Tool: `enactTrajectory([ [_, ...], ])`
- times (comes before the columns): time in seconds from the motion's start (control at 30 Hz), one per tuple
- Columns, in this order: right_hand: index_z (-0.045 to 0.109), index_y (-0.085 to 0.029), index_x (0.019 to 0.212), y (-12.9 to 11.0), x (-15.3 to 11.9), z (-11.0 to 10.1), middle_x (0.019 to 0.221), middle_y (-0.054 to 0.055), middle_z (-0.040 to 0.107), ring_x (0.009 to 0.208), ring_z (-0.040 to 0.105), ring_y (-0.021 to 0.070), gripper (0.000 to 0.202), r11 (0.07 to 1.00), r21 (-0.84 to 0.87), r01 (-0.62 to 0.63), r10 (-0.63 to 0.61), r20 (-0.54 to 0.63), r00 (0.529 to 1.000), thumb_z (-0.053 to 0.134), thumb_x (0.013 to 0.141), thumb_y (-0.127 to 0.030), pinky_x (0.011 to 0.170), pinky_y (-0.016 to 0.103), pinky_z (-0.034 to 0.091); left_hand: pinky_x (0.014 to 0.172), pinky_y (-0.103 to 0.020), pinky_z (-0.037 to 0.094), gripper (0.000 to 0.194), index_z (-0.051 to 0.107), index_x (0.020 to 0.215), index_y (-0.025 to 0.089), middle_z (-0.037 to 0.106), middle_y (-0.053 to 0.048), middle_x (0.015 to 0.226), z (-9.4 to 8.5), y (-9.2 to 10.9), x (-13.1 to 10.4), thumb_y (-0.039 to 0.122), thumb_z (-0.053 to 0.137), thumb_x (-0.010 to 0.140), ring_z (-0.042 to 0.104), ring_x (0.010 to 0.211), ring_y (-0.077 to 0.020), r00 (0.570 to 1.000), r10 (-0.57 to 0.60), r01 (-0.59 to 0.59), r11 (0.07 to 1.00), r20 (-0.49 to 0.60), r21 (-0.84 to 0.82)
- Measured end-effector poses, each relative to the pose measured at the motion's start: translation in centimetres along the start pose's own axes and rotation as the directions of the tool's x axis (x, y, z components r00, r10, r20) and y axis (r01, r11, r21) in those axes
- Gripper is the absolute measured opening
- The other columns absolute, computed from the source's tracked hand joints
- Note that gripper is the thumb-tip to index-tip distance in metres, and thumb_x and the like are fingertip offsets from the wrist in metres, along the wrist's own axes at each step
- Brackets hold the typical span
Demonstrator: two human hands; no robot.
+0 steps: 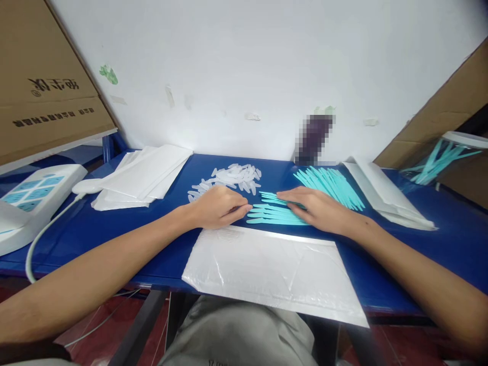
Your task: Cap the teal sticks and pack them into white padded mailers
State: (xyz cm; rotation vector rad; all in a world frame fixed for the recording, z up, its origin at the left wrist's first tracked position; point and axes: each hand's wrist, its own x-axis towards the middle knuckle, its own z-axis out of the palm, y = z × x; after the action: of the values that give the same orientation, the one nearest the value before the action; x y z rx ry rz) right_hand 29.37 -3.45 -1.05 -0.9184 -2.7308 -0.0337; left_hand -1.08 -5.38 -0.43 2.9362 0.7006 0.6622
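Note:
My left hand [223,207] is closed, its thumb and fingers pinched together at the left ends of several turquoise sticks [276,215]; what it grips is too small to make out. My right hand [318,209] lies over the other ends of these sticks, fingers pointing left and close together. Behind my left hand is a pile of small translucent white pieces [238,177]. A larger pile of turquoise sticks [331,187] lies behind my right hand. In front of both hands, a white plastic-covered bag [267,269] lies flat and overhangs the table's front edge.
White envelopes [145,175] are stacked at the left of the blue table [152,239], near a white power strip [41,198] with a plug and cable. More white bags [389,195] lie right. A clear container [450,157] holds turquoise sticks. Cardboard [49,76] stands left.

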Motion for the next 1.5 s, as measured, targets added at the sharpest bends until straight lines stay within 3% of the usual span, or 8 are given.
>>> enactTrajectory([
  [0.2,0.065,-0.008,0.135,0.0,0.2,0.2,0.142,0.017,0.063,0.126,0.063,0.0315,0.044,0.993,-0.104,0.057,-0.053,0.047,0.997,0.038,0.103,-0.022,0.105,0.052,0.052,0.056,-0.027,0.038,0.036,0.064,0.082,0.015,0.060,0.001,0.065,0.3,0.2,0.0,0.028,0.040,0.105,0.051,0.055,-0.0116,1.000,0.011,-0.010,1.000,0.028,-0.014],
  [0.47,0.052,-0.008,0.149,-0.6,-0.1,0.2,0.153,0.018,0.051,0.141,0.049,0.0331,0.059,0.996,-0.092,-0.023,0.032,0.106,0.994,0.035,0.106,-0.045,0.115,0.054,0.042,0.055,-0.027,0.036,0.039,0.060,0.075,0.015,0.059,0.000,0.063,0.3,0.3,0.0,0.029,0.039,0.105,0.050,0.054,-0.0116,0.999,0.016,-0.016,1.000,0.042,-0.003],
  [0.67,0.048,-0.012,0.152,-1.6,0.1,-0.2,0.155,0.015,0.050,0.138,0.052,0.0326,0.063,0.990,-0.137,-0.019,0.034,0.112,0.993,0.027,0.107,-0.051,0.113,0.053,0.044,0.057,-0.027,0.037,0.039,0.060,0.077,0.015,0.060,0.000,0.065,0.3,0.2,0.0,0.029,0.038,0.106,0.052,0.056,-0.0119,0.999,-0.008,0.007,1.000,0.048,0.010],
  [0.83,0.061,-0.003,0.137,0.4,-0.2,-0.4,0.143,0.024,0.059,0.132,0.056,0.0387,0.066,0.908,-0.336,-0.249,0.268,0.011,0.963,0.025,0.107,-0.050,0.107,0.055,0.046,0.056,-0.026,0.036,0.039,0.059,0.075,0.016,0.059,0.000,0.063,0.3,0.1,0.0,0.028,0.038,0.105,0.048,0.054,-0.0114,0.999,-0.026,0.025,1.000,0.044,0.007],
  [0.97,0.071,-0.002,0.116,1.9,-0.7,-0.7,0.125,0.027,0.068,0.121,0.063,0.0408,0.073,0.879,-0.361,-0.312,0.373,0.113,0.921,0.023,0.105,-0.057,0.100,0.054,0.050,0.055,-0.027,0.035,0.039,0.055,0.071,0.017,0.053,0.002,0.060,0.4,0.1,-0.1,0.028,0.039,0.105,0.044,0.052,-0.0111,0.998,-0.041,0.041,0.999,0.054,-0.008],
  [1.1,0.073,-0.005,0.112,1.8,-0.6,-1.1,0.124,0.026,0.069,0.123,0.062,0.0407,0.074,0.901,-0.311,-0.301,0.358,0.143,0.923,0.022,0.104,-0.058,0.102,0.054,0.049,0.057,-0.027,0.036,0.038,0.056,0.073,0.016,0.053,0.002,0.061,0.4,0.1,-0.1,0.028,0.039,0.105,0.046,0.054,-0.0110,0.996,-0.054,0.056,0.998,0.070,-0.020],
  [1.33,0.069,-0.004,0.125,1.6,-0.1,-1.1,0.136,0.024,0.065,0.129,0.059,0.0375,0.069,0.951,-0.212,-0.227,0.259,0.136,0.956,0.025,0.105,-0.053,0.106,0.052,0.048,0.058,-0.028,0.036,0.038,0.057,0.073,0.016,0.054,0.002,0.062,0.4,0.2,0.0,0.027,0.039,0.105,0.047,0.055,-0.0114,0.997,-0.038,0.040,0.999,0.069,-0.020],
  [1.5,0.066,-0.003,0.132,2.6,-0.1,-0.1,0.140,0.020,0.064,0.132,0.058,0.0322,0.053,0.985,-0.083,-0.149,0.157,0.094,0.983,0.031,0.105,-0.033,0.112,0.049,0.047,0.057,-0.028,0.036,0.038,0.057,0.073,0.017,0.054,0.002,0.061,0.4,0.2,0.0,0.028,0.039,0.105,0.046,0.054,-0.0112,0.998,-0.020,0.021,1.000,0.058,-0.014],
])
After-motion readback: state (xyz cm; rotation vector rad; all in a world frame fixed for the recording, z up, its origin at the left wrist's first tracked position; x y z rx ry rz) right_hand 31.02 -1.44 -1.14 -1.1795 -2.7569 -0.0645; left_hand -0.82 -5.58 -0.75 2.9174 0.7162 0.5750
